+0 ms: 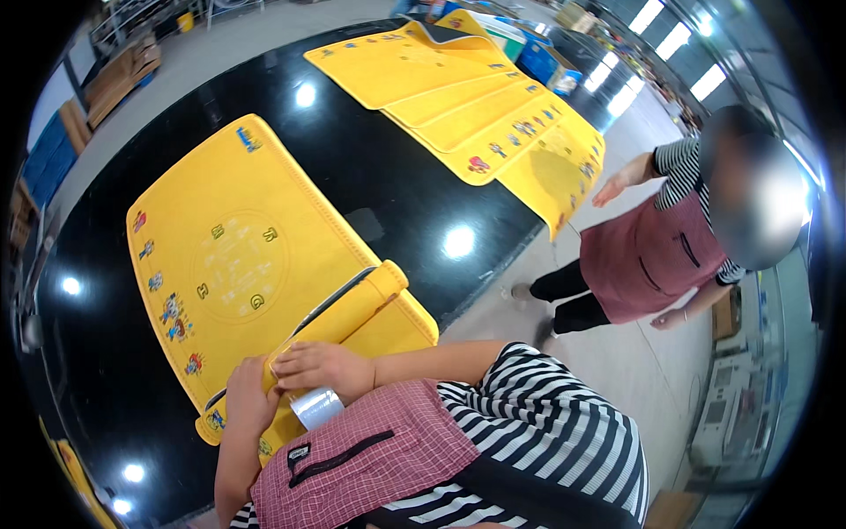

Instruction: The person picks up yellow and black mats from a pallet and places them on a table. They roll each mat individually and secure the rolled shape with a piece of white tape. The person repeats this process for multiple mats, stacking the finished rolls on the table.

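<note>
A yellow mat with small cartoon figures and a round printed pattern lies on the black table. Its near end is curled over into a roll, and the dark underside shows along the fold. Both of my hands meet at the middle of this roll. My left hand is closed round the curled edge, with its fingertips partly hidden. Beside it, my right hand grips over the roll, fingers bent. A roll of clear tape sits just below my right hand, close to my apron; what supports it is hidden.
More yellow mats lie overlapped at the table's far right, one hanging over the edge. Blue boxes stand behind them. A co-worker in a red checked apron stands at the right of the glossy black table.
</note>
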The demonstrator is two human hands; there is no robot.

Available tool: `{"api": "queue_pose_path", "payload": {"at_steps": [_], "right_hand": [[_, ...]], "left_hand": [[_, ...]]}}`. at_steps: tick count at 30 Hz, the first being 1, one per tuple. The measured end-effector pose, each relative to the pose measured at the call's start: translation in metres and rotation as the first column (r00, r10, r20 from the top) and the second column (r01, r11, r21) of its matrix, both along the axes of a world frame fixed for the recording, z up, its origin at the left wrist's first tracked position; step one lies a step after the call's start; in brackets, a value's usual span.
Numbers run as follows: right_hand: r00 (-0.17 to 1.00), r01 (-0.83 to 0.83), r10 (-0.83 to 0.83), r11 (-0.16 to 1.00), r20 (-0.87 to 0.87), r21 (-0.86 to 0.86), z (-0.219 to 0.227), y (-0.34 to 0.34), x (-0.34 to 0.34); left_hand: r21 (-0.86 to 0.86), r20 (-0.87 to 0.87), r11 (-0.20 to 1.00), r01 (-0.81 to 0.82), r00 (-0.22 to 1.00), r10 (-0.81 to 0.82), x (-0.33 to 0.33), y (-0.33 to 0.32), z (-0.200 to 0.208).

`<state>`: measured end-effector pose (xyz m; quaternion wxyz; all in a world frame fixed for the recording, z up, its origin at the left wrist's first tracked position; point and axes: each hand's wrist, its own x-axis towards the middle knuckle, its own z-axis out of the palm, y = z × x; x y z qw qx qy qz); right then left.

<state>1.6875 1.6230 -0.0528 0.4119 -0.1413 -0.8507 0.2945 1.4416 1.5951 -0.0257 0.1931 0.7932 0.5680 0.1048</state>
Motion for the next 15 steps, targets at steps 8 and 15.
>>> {"api": "queue_pose_path", "payload": {"at_steps": [8, 15], "right_hand": [[0.971, 0.142, -0.05, 0.906, 0.233, -0.398, 0.008, 0.081, -0.043], [0.949, 0.312, -0.248, 0.83, 0.195, -0.462, 0.0, 0.183, -0.092]], "left_hand": [[0.251, -0.035, 0.968, 0.013, 0.999, -0.005, -0.033, 0.074, -0.005], [0.645, -0.281, 0.764, -0.022, 0.923, 0.263, 0.009, 0.039, -0.031]]}}
